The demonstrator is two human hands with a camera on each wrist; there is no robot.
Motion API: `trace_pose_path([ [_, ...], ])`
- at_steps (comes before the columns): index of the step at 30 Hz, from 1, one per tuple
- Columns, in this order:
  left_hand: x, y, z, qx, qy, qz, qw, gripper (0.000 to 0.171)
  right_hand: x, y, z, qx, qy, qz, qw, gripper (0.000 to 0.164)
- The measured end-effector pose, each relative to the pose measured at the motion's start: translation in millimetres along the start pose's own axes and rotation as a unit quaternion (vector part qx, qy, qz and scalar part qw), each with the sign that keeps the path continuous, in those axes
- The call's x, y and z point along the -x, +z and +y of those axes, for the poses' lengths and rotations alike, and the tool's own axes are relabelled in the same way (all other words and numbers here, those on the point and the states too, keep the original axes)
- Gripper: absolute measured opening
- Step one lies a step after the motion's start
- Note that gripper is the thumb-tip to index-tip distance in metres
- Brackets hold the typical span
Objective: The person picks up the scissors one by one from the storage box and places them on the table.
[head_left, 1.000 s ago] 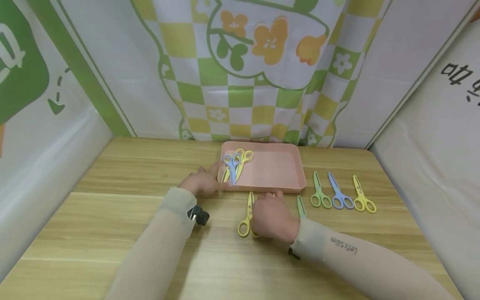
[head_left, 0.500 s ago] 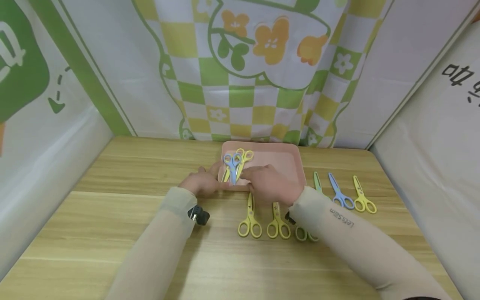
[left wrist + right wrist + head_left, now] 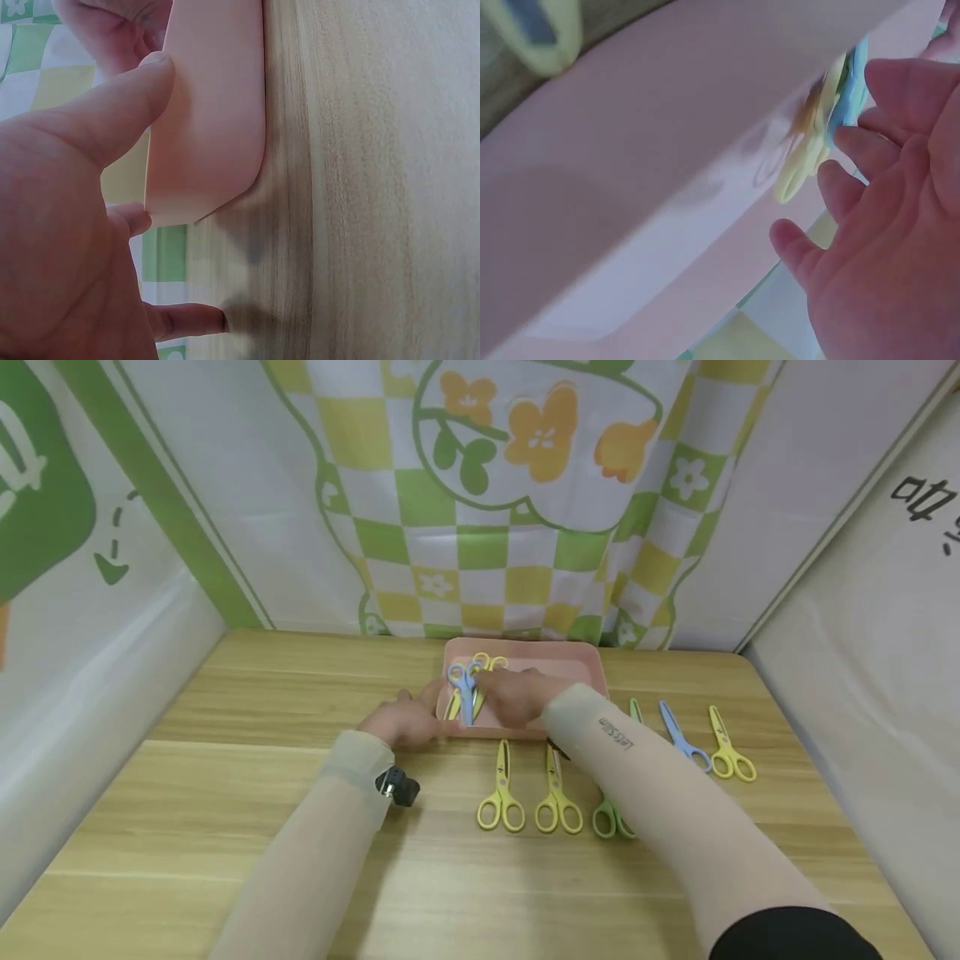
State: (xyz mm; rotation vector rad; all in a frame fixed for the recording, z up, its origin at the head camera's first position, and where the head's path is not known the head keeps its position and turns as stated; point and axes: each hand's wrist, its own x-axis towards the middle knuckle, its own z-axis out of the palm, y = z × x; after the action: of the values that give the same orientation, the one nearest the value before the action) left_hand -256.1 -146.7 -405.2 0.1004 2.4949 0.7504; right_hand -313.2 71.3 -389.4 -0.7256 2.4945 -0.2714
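Note:
At the back of the table, a pink tray (image 3: 573, 657) holds blue scissors (image 3: 464, 693) on top of yellow scissors (image 3: 491, 661) at its left end. My left hand (image 3: 402, 720) holds the tray's front left corner, its thumb (image 3: 131, 105) on the front wall and a finger around at the left side. Over the inside of the tray my right hand (image 3: 516, 693) has its fingertips right at the blue scissors' handle loop. In the right wrist view those fingers (image 3: 840, 187) are loosely bent and spread beside the blue handle (image 3: 847, 105).
In front of the tray lie two yellow scissors (image 3: 501, 793) (image 3: 558, 797) and green scissors (image 3: 606, 818) partly under my right forearm. To the right are other green scissors (image 3: 636, 708), blue scissors (image 3: 678, 731) and yellow scissors (image 3: 726, 752). A checked curtain (image 3: 480, 556) hangs behind.
My right hand has left the yellow scissors in front of the tray and moved up and back over the tray to the blue scissors. My left hand stays at the tray corner.

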Motion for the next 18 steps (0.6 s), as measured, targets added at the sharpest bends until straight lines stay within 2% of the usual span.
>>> trace_pose_path([
  [2,0.7,-0.2,-0.1,0.001,-0.001,-0.001,1.0,0.102,-5.3,-0.1,-1.3,0.03,-0.022,0.005,0.999,0.063],
  [5,1.0,-0.4,0.4,0.001,-0.002,0.0,1.0,0.102,-10.5,0.4,-1.2,0.12,-0.056,0.032,0.991,0.068],
  [7,1.4,-0.5,1.2,0.001,0.0,-0.001,1.0,0.103,-12.0,0.4,-0.3,0.148,-0.053,0.046,0.986,0.06],
  [11,2.0,-0.8,2.0,-0.001,-0.006,-0.001,1.0,0.103,-10.0,-1.7,2.2,0.18,-0.031,0.073,0.98,0.033],
  [14,2.4,-0.9,1.7,-0.006,-0.011,0.001,0.9999,0.102,-5.4,-4.0,3.7,0.175,-0.026,0.08,0.981,0.027],
  [15,2.3,-0.7,1.5,-0.007,-0.012,0.002,0.9999,0.102,-3.6,-4.4,4.2,0.153,-0.019,0.076,0.985,0.023],
  [18,2.8,-0.2,1.2,-0.002,-0.013,0.002,0.9999,0.103,1.1,-5.3,5.3,0.164,-0.036,0.068,0.983,0.02],
])
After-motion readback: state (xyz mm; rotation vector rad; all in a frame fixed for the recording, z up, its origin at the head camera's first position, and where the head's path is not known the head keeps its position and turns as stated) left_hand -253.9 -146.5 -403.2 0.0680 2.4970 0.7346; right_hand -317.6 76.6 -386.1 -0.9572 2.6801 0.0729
